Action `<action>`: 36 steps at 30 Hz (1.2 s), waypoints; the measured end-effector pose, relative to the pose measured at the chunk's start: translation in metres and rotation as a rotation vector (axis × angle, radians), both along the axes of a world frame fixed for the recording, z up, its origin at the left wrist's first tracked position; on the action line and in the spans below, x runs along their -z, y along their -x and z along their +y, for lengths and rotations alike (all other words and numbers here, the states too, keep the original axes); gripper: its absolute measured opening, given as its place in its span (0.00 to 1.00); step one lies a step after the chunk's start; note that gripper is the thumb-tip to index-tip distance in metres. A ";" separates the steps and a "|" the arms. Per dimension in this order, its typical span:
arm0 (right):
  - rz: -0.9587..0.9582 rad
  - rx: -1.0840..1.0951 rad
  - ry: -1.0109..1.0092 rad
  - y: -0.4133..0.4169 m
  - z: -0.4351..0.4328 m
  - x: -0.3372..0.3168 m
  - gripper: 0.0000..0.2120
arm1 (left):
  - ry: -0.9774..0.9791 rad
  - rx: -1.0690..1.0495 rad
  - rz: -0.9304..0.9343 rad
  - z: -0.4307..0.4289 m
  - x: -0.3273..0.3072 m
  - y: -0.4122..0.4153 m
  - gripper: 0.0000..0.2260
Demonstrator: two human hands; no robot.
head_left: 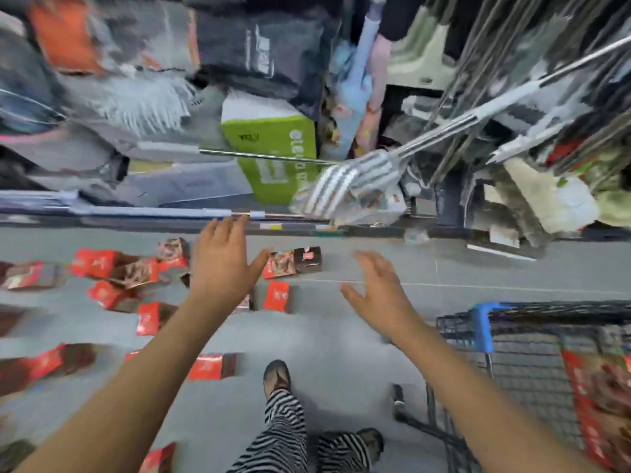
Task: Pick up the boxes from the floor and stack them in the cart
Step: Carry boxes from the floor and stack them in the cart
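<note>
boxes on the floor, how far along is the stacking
Done: a few boxes lie in the cart. In hand: nothing; left hand and right hand reach out open. Left: many red boxes lie scattered on the floor.

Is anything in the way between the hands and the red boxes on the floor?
The left hand and right hand hang open above the red boxes; nothing visible blocks them. Only grey floor lies between the boxes and the cart.
</note>
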State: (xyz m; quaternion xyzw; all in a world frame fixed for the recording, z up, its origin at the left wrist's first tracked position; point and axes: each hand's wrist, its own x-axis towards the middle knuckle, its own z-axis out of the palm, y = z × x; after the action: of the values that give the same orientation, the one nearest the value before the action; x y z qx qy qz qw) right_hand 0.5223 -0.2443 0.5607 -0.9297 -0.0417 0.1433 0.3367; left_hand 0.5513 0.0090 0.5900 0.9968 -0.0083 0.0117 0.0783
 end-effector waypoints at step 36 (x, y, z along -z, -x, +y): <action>-0.198 -0.075 -0.183 -0.211 0.067 0.661 0.45 | 0.164 -0.096 0.306 0.061 0.650 -0.029 0.51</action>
State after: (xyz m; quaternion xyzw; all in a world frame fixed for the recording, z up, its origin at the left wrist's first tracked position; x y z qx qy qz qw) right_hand 0.7331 -0.1774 -0.1002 -0.9025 -0.1224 0.0588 0.4088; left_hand 0.5804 0.0705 -0.0600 0.9765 0.0524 -0.1357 0.1593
